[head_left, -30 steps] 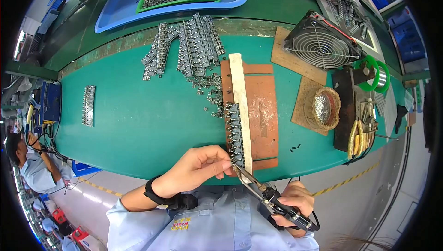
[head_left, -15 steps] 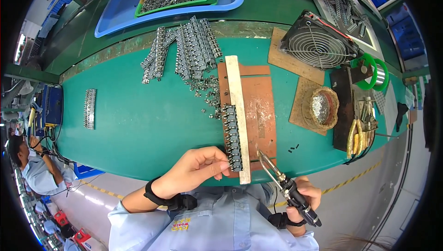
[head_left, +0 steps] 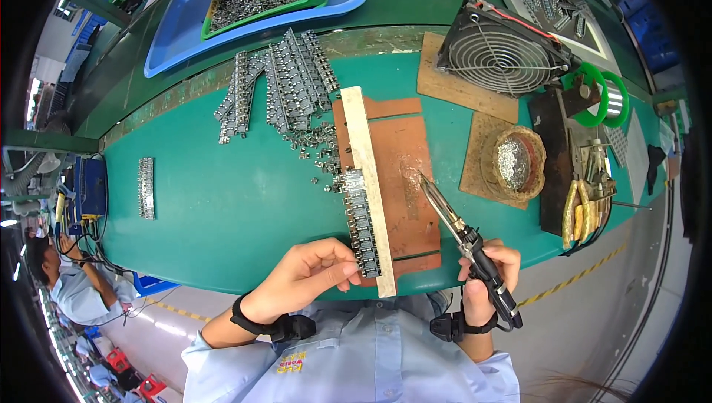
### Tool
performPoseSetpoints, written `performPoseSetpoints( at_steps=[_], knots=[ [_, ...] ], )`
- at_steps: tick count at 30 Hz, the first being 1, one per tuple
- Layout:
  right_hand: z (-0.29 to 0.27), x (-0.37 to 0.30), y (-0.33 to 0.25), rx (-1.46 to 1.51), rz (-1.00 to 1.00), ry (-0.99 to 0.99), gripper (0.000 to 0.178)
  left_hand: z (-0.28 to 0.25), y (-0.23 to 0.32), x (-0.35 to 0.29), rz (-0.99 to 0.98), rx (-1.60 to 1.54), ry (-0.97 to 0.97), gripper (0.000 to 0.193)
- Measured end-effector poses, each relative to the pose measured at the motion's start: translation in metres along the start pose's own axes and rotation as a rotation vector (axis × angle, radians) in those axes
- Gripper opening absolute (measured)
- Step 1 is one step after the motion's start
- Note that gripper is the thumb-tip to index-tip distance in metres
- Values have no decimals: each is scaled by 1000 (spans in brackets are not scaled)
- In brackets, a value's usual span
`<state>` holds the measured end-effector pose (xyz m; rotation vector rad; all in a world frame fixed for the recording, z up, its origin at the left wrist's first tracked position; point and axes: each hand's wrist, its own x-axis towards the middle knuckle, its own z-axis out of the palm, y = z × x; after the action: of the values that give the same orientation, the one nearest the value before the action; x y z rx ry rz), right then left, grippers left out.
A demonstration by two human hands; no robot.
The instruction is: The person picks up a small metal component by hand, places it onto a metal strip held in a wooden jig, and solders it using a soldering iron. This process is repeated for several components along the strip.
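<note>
My left hand (head_left: 308, 277) rests at the near edge of the green table, fingertips touching the lower end of a row of small metal parts (head_left: 361, 217) lined up against a pale wooden bar (head_left: 368, 180). The bar lies on a brown board (head_left: 404, 180). My right hand (head_left: 486, 277) grips the black handle of a soldering iron (head_left: 460, 229). Its tip points up and left over the brown board, apart from the row of parts.
Strips of metal parts (head_left: 278, 88) lie at the back of the green table (head_left: 222, 203). A blue tray (head_left: 222, 25) holds more. A fan (head_left: 500, 51), a tip-cleaner bowl (head_left: 513, 162), green solder spools (head_left: 601, 95) and an iron stand (head_left: 586, 195) sit right. Another person (head_left: 67, 284) works far left.
My right hand has swung the soldering iron away from the row of parts, to the right and up over the brown board. My left hand has stayed at the row's lower end.
</note>
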<state>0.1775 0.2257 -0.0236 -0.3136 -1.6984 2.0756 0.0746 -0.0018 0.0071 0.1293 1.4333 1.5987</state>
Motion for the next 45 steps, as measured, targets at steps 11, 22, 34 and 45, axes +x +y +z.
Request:
performPoseSetpoints(
  at_steps=[11,22,34,45],
  knots=[
    [-15,0,6,-26,-25,-93,45,7,5,-5,-61,89,116,6],
    [-20,9,15,-30,-131,-140,51,-30,32,30,205,671,622,14],
    [-17,22,11,-169,-277,-201,52,-32,39,47,351,1122,575,12],
    [-14,18,7,-266,-322,-216,46,-17,33,7,331,822,661,9]
  ],
)
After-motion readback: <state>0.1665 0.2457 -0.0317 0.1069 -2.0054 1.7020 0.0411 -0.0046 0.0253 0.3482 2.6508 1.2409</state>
